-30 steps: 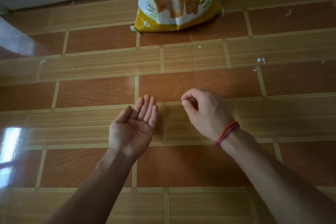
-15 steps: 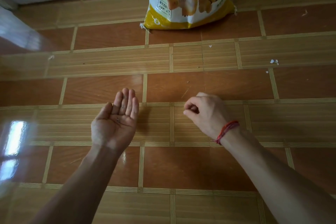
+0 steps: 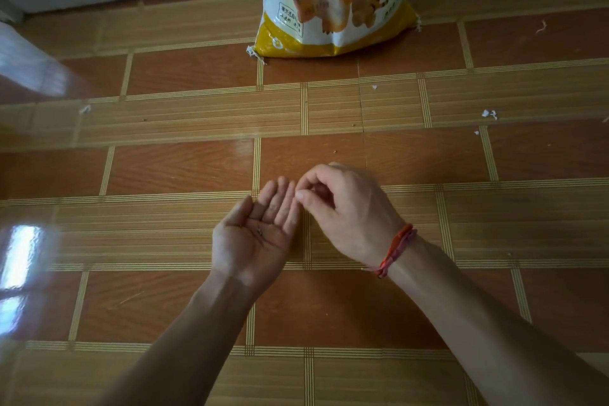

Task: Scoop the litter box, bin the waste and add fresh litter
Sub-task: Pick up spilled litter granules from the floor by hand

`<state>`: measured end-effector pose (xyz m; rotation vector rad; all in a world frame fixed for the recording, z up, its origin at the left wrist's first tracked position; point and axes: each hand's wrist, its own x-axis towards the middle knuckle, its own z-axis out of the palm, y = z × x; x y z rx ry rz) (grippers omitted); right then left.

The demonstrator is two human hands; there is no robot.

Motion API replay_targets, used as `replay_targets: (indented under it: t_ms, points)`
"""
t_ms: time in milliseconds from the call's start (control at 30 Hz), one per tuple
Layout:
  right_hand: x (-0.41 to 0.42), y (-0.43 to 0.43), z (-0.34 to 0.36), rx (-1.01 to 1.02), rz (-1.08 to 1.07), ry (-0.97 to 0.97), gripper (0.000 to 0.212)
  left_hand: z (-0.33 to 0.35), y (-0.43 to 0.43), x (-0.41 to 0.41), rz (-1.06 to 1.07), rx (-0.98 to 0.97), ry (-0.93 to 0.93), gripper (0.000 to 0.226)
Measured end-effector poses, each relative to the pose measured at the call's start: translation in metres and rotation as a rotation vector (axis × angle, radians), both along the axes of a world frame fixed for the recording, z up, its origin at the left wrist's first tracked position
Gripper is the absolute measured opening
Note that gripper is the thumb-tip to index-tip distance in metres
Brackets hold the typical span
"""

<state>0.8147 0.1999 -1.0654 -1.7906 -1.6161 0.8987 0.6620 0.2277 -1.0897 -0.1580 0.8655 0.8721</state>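
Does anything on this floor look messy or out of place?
Yes. Small white scraps lie scattered across the floor, mostly right of the litter bag, like loose debris. The left hand, palm up, carries a few dark specks.

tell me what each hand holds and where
Left hand open, palm up, a tiny speck on it. Right hand pinches its fingertips together; whether on anything cannot be told.
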Motion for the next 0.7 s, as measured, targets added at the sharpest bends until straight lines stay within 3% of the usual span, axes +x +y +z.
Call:
replay_targets:
  t_ms: [133,267,433,567,700]
  points:
    - [-0.01,-0.009,0.007,-0.04,0.06,0.029,0.01,-0.008,-0.014,0.016,-0.098,-0.034,-0.034,0.053]
    - [-0.009,-0.018,0.005,-0.047,0.096,-0.019,0.016,-0.013,-0.022,0.023,-0.203,-0.079,-0.038,0.045]
    - [0.006,-0.018,0.004,0.005,0.018,-0.009,0.012,-0.007,-0.029,0.03,-0.217,-0.029,-0.021,0.045]
    - [0.019,-0.005,0.0,0.022,-0.102,-0.03,0.005,-0.005,-0.034,0.027,-0.255,-0.094,0.043,0.043]
    - [0.003,0.018,-0.011,-0.061,0.007,-0.027,0.006,-0.003,-0.038,0.007,-0.219,-0.127,0.071,0.041]
